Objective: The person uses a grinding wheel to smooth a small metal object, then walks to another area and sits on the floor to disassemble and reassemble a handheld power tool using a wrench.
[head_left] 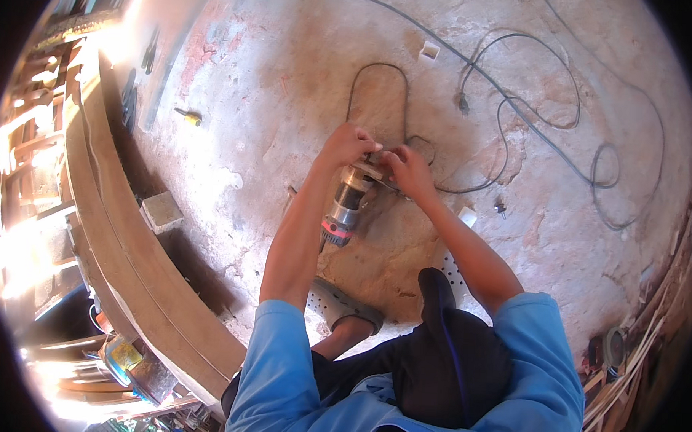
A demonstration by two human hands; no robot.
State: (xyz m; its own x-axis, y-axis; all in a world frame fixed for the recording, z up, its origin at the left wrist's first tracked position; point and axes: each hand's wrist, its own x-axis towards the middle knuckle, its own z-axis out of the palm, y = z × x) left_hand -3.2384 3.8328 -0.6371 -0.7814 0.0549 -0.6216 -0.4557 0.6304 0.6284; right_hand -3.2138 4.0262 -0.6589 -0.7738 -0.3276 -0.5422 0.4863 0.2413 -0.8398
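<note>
Gripping the top of a power tool (345, 208), the left hand (348, 145) has its fingers curled shut; the right hand (408, 171) pinches a small part on it

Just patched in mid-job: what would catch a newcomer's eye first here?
At the centre, the left hand and right hand work together on the upper end of a silver power tool held above the bare concrete floor. Black cables loop across the floor at upper right, and a long curved wooden piece sweeps down the left.
</note>
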